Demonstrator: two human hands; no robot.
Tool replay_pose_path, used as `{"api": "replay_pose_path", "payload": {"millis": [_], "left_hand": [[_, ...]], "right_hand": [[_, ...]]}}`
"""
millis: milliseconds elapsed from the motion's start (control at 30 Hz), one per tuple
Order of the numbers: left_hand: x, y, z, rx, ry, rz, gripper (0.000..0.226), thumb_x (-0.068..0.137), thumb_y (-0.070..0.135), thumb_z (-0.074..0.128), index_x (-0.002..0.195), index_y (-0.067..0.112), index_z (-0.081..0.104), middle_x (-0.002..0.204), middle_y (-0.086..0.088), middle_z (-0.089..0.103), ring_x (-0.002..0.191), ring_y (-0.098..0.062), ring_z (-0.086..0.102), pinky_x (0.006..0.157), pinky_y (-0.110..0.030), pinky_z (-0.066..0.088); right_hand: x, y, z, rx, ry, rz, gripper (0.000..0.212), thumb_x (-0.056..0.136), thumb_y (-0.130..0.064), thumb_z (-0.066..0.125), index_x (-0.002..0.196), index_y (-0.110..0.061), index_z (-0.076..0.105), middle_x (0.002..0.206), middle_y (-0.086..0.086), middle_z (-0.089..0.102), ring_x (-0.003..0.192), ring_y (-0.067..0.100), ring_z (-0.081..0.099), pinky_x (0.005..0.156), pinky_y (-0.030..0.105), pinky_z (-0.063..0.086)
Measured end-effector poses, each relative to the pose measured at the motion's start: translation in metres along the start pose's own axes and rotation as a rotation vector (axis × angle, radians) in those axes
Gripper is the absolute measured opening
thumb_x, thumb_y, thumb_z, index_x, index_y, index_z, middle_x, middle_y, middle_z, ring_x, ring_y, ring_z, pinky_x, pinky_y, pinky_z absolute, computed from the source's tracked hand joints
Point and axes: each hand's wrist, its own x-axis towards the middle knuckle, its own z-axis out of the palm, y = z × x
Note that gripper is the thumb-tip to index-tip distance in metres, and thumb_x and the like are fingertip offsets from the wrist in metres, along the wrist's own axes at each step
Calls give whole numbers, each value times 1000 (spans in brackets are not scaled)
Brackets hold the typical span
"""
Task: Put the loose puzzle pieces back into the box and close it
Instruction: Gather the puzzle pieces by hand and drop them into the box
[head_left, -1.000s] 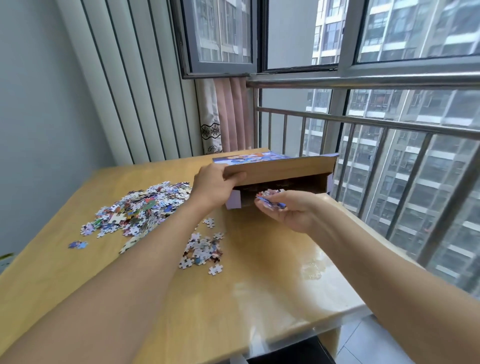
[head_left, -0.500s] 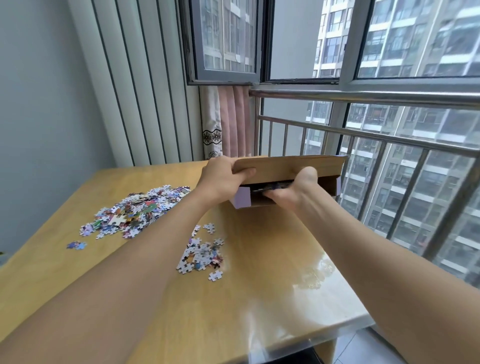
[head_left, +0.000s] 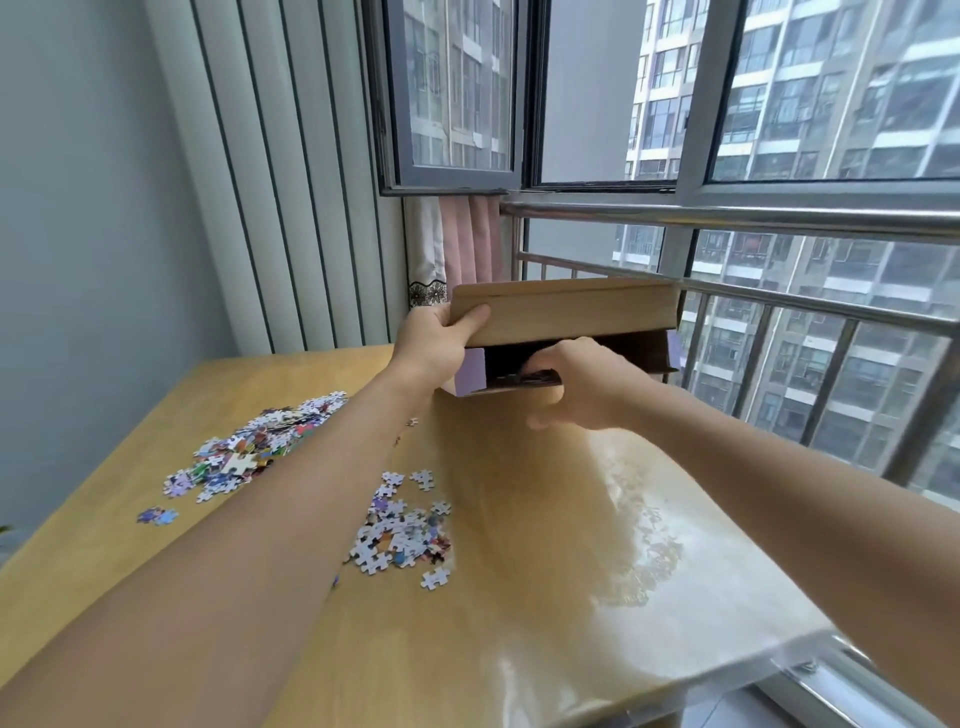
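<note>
Wooden table (head_left: 519, 597), right hand (head_left: 582, 387) fingertips hidden inside box (head_left: 566, 317)

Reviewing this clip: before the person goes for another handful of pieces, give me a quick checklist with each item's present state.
1. Box lid held up by left hand: ok.
2. Right hand at the box opening: ok.
3. Right hand emptied of pieces: cannot tell, fingers hidden.
4. Loose pieces left on the table: not ok, a large pile and a small pile remain.
5. Box closed: not ok, not yet due.
</note>
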Motion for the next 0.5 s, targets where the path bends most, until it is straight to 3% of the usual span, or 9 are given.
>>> {"api": "replay_pose_path", "payload": {"millis": [67, 100, 133, 200, 333, 433, 500], "left_hand": [[0, 5, 3, -134, 39, -43, 13, 97, 34, 66, 94, 23, 73, 99, 11, 75, 103, -10, 69, 101, -29, 50], [0, 9, 4, -182, 80, -58, 20, 97, 36, 64, 89, 19, 71, 95, 11, 73, 96, -10, 67, 96, -23, 51], [1, 13, 4, -205, 131, -53, 30, 98, 39, 62, 84, 13, 65, 88, 8, 68, 87, -11, 62, 85, -17, 50], [5, 22, 2, -190, 199, 15, 37, 99, 43, 58, 85, 9, 57, 79, -4, 51, 75, -14, 48, 68, -20, 44], [4, 22, -1, -84, 128, 53, 45, 100, 45, 56, 84, 3, 58, 76, 0, 54, 70, -12, 50, 70, -28, 41], [-2, 10, -1, -61, 85, 40, 28, 100, 41, 58, 89, 19, 72, 96, 6, 74, 95, -16, 67, 91, -33, 51], [-5, 3, -3, -42, 32, 34, 21, 100, 39, 59, 93, 26, 74, 103, 9, 76, 106, -14, 67, 100, -33, 50]], "right_hand": [[-3, 3, -1, -272, 165, -83, 19, 91, -13, 62, 106, -21, 70, 99, 1, 70, 86, 29, 66, 65, 34, 50], [-2, 7, 0, -335, 261, -114, 20, 89, -5, 58, 97, -20, 69, 92, 1, 70, 82, 30, 66, 62, 34, 48], [1, 10, -1, -354, 350, -130, 22, 85, -1, 57, 91, -19, 68, 87, 0, 70, 80, 30, 67, 61, 34, 46], [6, 16, -7, -268, 490, -134, 19, 83, -2, 61, 88, -18, 70, 83, 0, 71, 78, 30, 67, 65, 35, 49], [6, 14, -15, -179, 485, -143, 15, 94, -15, 60, 86, -19, 73, 85, 1, 71, 74, 27, 66, 64, 33, 53], [5, 13, -13, -216, 388, -118, 22, 95, -14, 58, 75, -19, 66, 79, 1, 68, 70, 27, 62, 60, 32, 50], [3, 11, -11, -230, 306, -101, 23, 94, -15, 56, 72, -19, 62, 76, 1, 65, 68, 28, 59, 61, 35, 51]]}}
